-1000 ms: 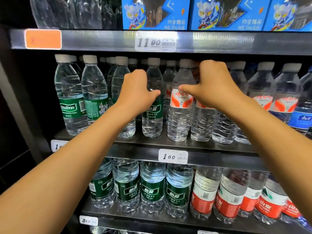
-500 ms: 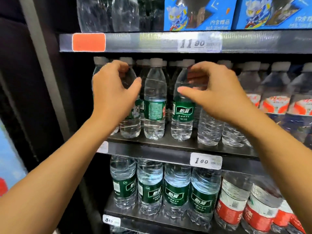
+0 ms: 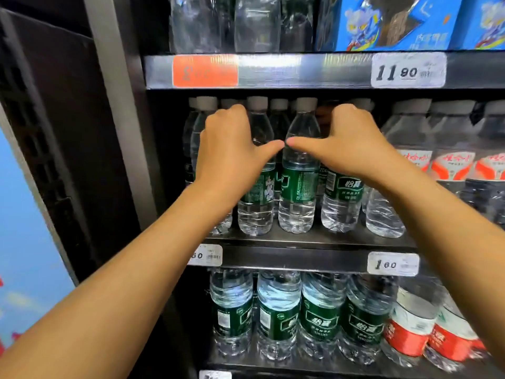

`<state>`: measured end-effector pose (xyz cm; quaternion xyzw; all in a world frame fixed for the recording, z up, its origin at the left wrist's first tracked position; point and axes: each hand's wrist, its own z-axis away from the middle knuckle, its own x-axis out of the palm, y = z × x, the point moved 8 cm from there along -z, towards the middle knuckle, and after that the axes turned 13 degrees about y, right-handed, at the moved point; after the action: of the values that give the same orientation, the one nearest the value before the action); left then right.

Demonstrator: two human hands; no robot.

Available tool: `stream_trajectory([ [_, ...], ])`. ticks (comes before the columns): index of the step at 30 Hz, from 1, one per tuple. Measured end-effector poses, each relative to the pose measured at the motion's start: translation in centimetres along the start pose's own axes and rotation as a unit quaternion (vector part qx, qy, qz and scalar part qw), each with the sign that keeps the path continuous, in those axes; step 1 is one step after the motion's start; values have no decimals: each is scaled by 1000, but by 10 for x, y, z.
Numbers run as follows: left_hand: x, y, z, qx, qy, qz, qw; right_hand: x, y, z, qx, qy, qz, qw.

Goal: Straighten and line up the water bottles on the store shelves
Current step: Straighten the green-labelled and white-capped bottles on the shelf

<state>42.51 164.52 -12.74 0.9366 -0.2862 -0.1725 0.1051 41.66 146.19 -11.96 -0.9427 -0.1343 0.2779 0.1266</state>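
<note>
On middle shelf [image 3: 314,239]: left hand [image 3: 232,154], right hand [image 3: 352,149] clasp green-label bottles [image 3: 297,184].

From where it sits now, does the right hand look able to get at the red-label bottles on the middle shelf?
Probably yes. The right hand is already on the green-label bottles of that shelf, and the red-label bottles stand just to its right in the open front row, with nothing between them.
</note>
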Motion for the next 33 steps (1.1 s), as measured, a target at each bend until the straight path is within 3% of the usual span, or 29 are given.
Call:
stream_trajectory([
  [7, 4, -1, -4, -15, -18, -2, 1000, 8, -6, -4, -18, -2, 56, 998],
  [13, 9, -9, -9, -32, -72, 25, 997, 7, 6, -11, 35, -137, -66, 988],
  [17, 8, 2, -9, 6, -33, -23, 999, 4, -14, -7, -41, -49, 24, 998],
  [20, 6, 6, -8, 22, -8, -58, 998, 4, -13, -6, -51, 4, 41, 998],
  [24, 8, 3, -12, 23, -21, -50, 998, 0, -9, -10, -50, -21, 27, 998],
  [29, 19, -11, -19, -24, -115, 1, 993, -2, 2, -11, -27, -75, 2, 997],
  [33, 18, -3, -18, -38, -94, 14, 995, -1, 3, -9, -25, -72, 1, 997],
])
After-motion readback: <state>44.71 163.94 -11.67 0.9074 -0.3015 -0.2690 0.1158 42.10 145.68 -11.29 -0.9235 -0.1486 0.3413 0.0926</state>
